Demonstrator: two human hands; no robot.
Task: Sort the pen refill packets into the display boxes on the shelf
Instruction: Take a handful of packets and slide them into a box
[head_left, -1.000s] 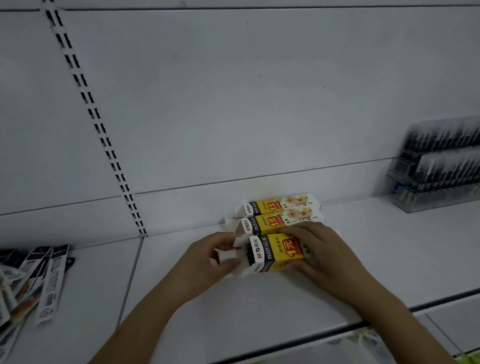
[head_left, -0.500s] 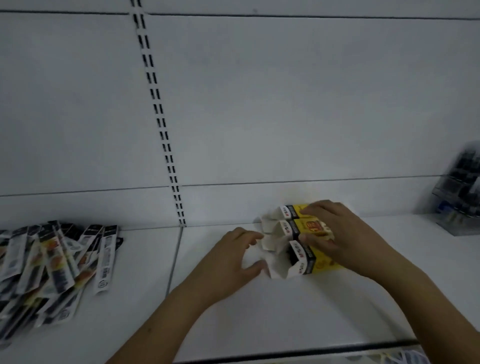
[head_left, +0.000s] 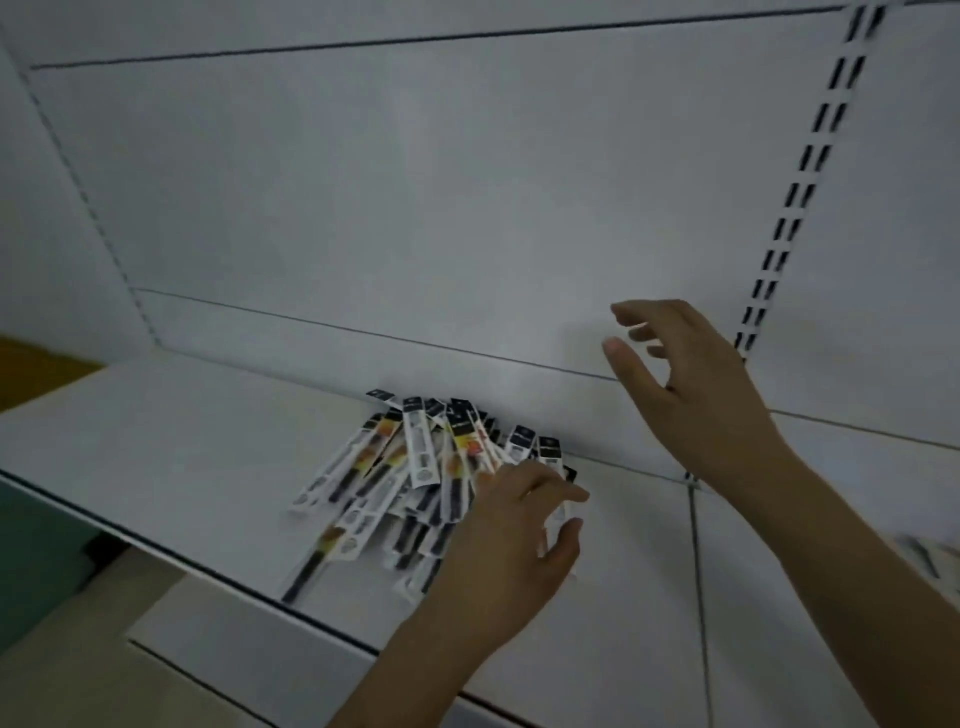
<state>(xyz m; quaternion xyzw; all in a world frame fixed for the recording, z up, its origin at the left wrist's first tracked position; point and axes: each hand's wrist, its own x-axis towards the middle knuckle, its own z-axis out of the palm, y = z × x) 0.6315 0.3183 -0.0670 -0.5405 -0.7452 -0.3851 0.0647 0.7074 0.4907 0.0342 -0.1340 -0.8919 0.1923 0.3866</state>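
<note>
Left hand (head_left: 511, 540), fingers loosely spread, rests on the right edge of the refill packets (head_left: 410, 483); right hand (head_left: 685, 379) hovers above, fingers relaxed, empty.

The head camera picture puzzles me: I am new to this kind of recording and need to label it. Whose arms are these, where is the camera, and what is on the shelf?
There is no machine here. A person wears a wide-angle camera on the head, so you look forward and down along their own bare arms.

The white metal shelf carries a loose pile of long, narrow pen refill packets, white with black and orange print, lying fanned out near the back wall.

The left hand reaches onto the right edge of that pile, fingers curled over the packets; whether it has pinched one is hard to tell. The right hand hangs in the air above the shelf, fingers loosely spread, holding nothing.

The display boxes are not in this picture.
</note>
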